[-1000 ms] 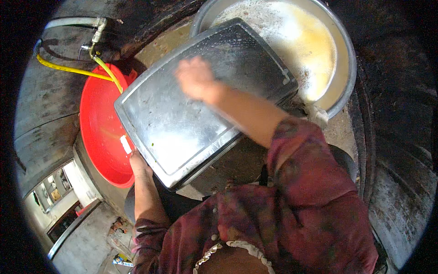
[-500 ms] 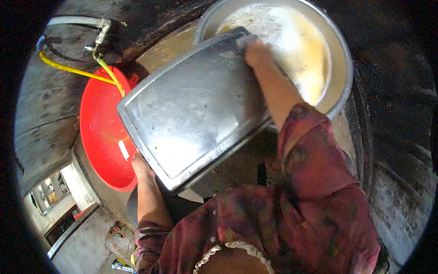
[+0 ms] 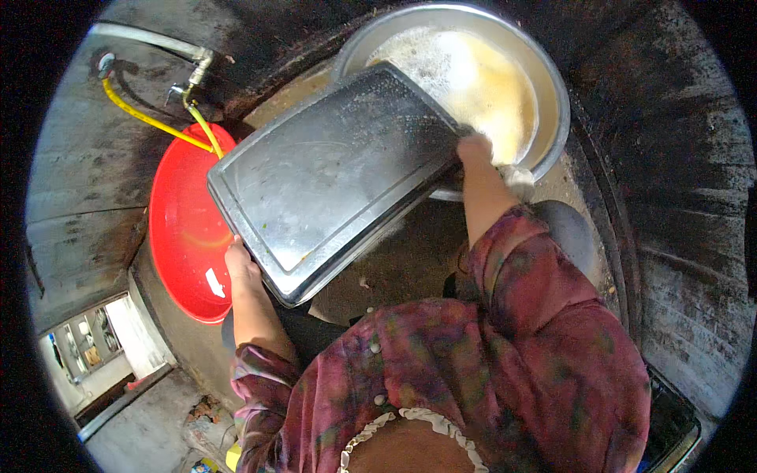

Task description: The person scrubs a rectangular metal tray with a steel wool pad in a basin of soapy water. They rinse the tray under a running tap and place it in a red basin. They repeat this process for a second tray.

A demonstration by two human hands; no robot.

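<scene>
Metal tray partly hides foamy basin.

The person wears a loose shirt in deep maroon-red, mottled with soft-edged patches of olive green and purple. A ruffled cream trim borders the rounded neckline, and small pale buttons sit in a line down the front. The right sleeve is wide; the left sleeve shows lighter pinkish streaks. Left hand and right hand are bare.
</scene>
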